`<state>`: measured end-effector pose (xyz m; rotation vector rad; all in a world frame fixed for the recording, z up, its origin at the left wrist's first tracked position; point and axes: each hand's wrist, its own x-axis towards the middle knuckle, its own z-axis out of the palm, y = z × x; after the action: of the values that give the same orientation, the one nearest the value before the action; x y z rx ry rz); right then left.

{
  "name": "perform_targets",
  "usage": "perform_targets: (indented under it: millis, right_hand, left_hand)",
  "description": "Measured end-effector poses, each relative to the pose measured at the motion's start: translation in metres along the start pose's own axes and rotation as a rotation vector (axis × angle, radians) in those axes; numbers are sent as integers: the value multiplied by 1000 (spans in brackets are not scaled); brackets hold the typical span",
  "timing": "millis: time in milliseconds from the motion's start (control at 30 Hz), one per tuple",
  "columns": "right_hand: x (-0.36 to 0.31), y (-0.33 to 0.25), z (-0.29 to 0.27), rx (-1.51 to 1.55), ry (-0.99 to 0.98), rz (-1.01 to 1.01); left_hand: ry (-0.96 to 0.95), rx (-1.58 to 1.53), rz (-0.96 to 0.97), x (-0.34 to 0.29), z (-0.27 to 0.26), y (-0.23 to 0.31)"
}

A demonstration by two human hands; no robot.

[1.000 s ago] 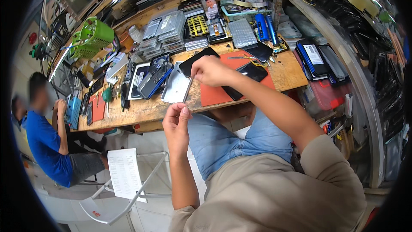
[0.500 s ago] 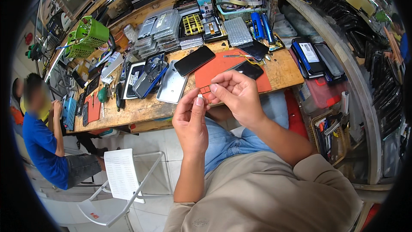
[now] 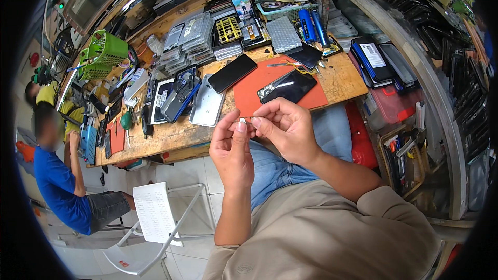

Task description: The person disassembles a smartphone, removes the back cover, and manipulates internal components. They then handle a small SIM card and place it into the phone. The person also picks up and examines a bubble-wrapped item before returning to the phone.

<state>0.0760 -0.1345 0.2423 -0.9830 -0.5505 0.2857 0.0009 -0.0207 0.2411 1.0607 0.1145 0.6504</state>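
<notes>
Over the front edge of the workbench my two hands meet, thumbs and fingertips pinched. My left hand (image 3: pixel 232 155) is closed on a tiny white piece (image 3: pixel 242 120) that looks like a SIM card. Between the fingertips of my right hand (image 3: pixel 291 134) is a thin SIM card tray (image 3: pixel 249 119), seen almost edge-on and mostly hidden. Beyond them an orange mat (image 3: pixel 246 96) lies on the bench. On it rests a dark phone (image 3: pixel 290 87) with circuitry exposed at its left end. A black phone (image 3: pixel 233 72) overlaps the mat's left edge.
A silver phone back cover (image 3: pixel 207 105) and opened phone parts (image 3: pixel 181 93) lie to the left. Behind are stacked clear packages (image 3: pixel 189 33), blue cylinders (image 3: pixel 314 26) and tweezers. A white folding chair (image 3: pixel 154 212) and a seated person in blue (image 3: pixel 57 186) are at left.
Both hands have lowered slightly toward me, uncovering more of the phone on the mat. The tray has turned from face-on to nearly edge-on.
</notes>
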Motion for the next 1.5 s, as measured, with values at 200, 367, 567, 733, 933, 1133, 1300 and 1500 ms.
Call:
perform_targets:
  millis: [200, 367, 567, 733, 933, 1133, 1300, 1500]
  right_hand:
    - [-2, 0, -5, -28, -20, 6]
    - [-1, 8, -8, -49, 8, -40]
    - [-1, 25, -18, -356, 44, -198]
    - [2, 23, -35, -692, 12, -407]
    - [16, 14, -66, -782, 69, -379]
    - [31, 6, -106, -599, 200, -274]
    - [39, 3, -117, -693, 147, -273]
    - [54, 1, -120, -725, 87, -247]
  left_hand:
    - [43, -3, -11, -3, 2, -2]
    - [22, 211, 36, 1, -1, -9]
    - [-16, 270, 45, 3, -5, -30]
    - [-38, 410, 86, 7, -5, -46]
    - [-191, 821, 277, 40, -2, -58]
    - [-433, 1556, 270, 78, -8, -68]
    - [-552, 1562, 247, 95, -5, -74]
    - [-686, 1511, 188, 116, -10, -64]
